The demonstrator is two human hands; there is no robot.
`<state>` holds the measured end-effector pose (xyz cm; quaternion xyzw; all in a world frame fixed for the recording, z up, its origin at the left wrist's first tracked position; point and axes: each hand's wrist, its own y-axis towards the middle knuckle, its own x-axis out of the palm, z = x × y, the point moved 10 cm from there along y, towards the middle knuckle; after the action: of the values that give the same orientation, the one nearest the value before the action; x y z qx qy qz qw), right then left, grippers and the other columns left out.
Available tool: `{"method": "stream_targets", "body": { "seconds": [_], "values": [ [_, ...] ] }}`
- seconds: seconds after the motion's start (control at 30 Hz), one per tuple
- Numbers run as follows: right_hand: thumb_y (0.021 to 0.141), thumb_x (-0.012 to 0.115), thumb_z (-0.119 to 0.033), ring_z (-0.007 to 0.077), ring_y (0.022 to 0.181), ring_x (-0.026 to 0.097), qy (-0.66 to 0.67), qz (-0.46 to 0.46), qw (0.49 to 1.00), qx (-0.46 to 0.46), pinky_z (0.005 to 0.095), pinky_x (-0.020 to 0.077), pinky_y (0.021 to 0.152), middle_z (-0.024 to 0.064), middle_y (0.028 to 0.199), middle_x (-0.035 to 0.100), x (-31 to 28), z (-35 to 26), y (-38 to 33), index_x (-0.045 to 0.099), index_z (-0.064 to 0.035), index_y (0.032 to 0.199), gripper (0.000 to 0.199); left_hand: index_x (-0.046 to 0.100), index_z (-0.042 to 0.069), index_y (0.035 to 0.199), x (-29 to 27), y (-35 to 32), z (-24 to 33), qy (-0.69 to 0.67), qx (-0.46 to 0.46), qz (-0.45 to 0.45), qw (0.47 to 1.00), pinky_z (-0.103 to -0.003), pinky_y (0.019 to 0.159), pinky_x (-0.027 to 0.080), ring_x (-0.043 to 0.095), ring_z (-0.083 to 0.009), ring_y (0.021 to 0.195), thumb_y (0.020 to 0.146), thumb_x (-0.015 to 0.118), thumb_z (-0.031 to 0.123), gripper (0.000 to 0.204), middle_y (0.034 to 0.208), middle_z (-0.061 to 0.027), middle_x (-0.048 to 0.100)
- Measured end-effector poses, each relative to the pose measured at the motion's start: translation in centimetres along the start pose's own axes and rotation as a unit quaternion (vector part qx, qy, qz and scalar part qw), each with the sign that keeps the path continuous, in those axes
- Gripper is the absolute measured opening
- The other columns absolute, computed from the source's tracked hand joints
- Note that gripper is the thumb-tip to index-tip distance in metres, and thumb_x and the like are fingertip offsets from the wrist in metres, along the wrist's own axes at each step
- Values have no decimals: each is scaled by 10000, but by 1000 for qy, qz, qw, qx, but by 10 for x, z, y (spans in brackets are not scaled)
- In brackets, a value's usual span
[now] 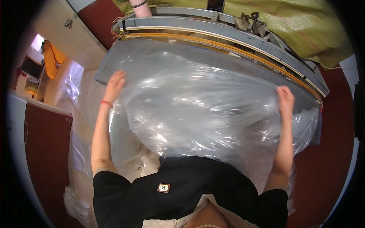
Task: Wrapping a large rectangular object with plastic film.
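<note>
A wide sheet of clear plastic film [182, 100] is spread in front of me over a long grey surface [152, 47], wrinkled and shiny. At the film's right side my right hand [286, 99] is closed, its fingers pinching the film near the upper edge. My left hand [115, 84], with a red band at the wrist, is at the film's left edge. Its fingers look loosely stretched, and no film shows clearly between them. Beyond the grey surface runs a long metal frame [228, 28] with an orange strip [197, 39] along it.
Metal clamp parts [253, 22] stand on the frame. Behind it hangs yellow-green woven sheeting [292, 22]. What looks like another person's forearm [141, 8] shows at the top. More clear film lies at my left [81, 152], near a pale door [68, 34] and a dark red panel [47, 148].
</note>
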<state>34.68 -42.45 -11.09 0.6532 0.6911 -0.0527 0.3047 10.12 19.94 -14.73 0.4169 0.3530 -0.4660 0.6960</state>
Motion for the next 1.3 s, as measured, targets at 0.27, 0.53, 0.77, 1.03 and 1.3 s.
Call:
{"method": "stream_targets", "body": {
  "seconds": [0.27, 0.53, 0.77, 1.03, 1.3],
  "values": [
    [779, 613, -174, 21, 574, 367, -156, 127, 979, 27, 162, 314, 521, -70, 617, 443, -169, 111, -27, 582, -19, 734, 165, 518, 43, 1107, -13, -15, 114, -256, -17, 63, 964, -289, 896, 355, 444, -203, 1092, 824, 476, 109, 294, 1194, -100, 458],
    [784, 612, -171, 13, 574, 332, -102, 176, 979, 27, 151, 278, 512, -88, 626, 415, -184, 121, -34, 583, -18, 729, 165, 574, -6, 975, 15, 30, 179, -246, 23, -29, 969, -242, 762, 399, 512, -122, 859, 825, 521, 117, 201, 964, -56, 547],
    [787, 610, -165, 13, 563, 307, -94, 181, 979, 25, 155, 262, 499, -90, 618, 388, -184, 125, -34, 572, -21, 725, 161, 544, -8, 1053, 84, 75, 194, -333, -38, -213, 918, -224, 800, 381, 497, -102, 899, 843, 521, 209, 303, 934, -38, 573],
    [804, 589, -135, 12, 618, 387, -94, 167, 980, 57, 143, 332, 567, -75, 667, 464, -185, 126, -37, 571, -17, 755, 129, 558, 67, 818, 66, 96, 189, -399, -61, -232, 885, -198, 677, 382, 463, -43, 728, 797, 522, 152, 95, 730, 32, 532],
    [795, 595, -118, 6, 560, 304, -65, 183, 980, 37, 153, 254, 493, -95, 610, 372, -181, 113, -37, 557, -24, 735, 118, 536, 69, 786, 53, 158, 181, -77, 21, 43, 996, -350, 559, 423, 552, -273, 624, 770, 518, 151, 85, 699, -112, 581]
  ]
}}
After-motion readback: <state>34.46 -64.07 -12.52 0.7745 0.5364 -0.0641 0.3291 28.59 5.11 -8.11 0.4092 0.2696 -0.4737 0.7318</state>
